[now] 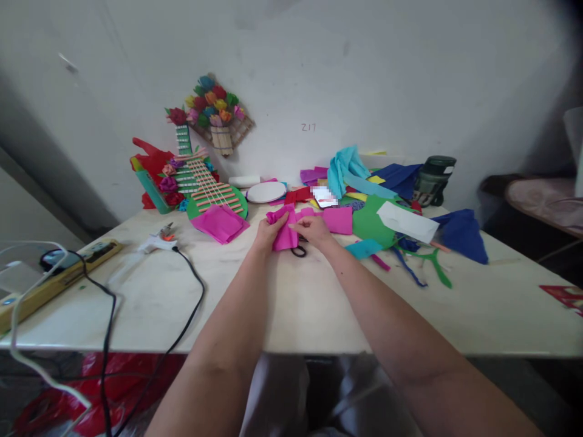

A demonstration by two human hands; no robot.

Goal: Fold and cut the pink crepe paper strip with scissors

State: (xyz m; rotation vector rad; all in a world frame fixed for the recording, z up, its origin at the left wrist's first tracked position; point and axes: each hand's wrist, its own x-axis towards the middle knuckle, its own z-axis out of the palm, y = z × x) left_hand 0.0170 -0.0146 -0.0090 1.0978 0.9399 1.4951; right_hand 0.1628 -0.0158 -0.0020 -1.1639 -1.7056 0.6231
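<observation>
In the head view, a piece of bright pink crepe paper (286,238) is held up over the middle of the table. My left hand (269,232) grips its gathered left side, thumb on top. My right hand (315,230) pinches the paper's right edge between thumb and fingers. Just under the hands, a black loop (299,252), which looks like a scissors handle, shows on the table; the rest is hidden. Behind my right hand lies another pink crepe paper strip (340,221). Off to the left, a stack of pink paper squares (220,223) rests against a green guitar-shaped craft (195,206).
A glue gun (158,239) with a black cord lies left, near a yellow power strip (91,267). Coloured paper scraps, a green sheet (371,221) and a phone (324,196) crowd the back right. A dark bottle (435,181) stands behind them.
</observation>
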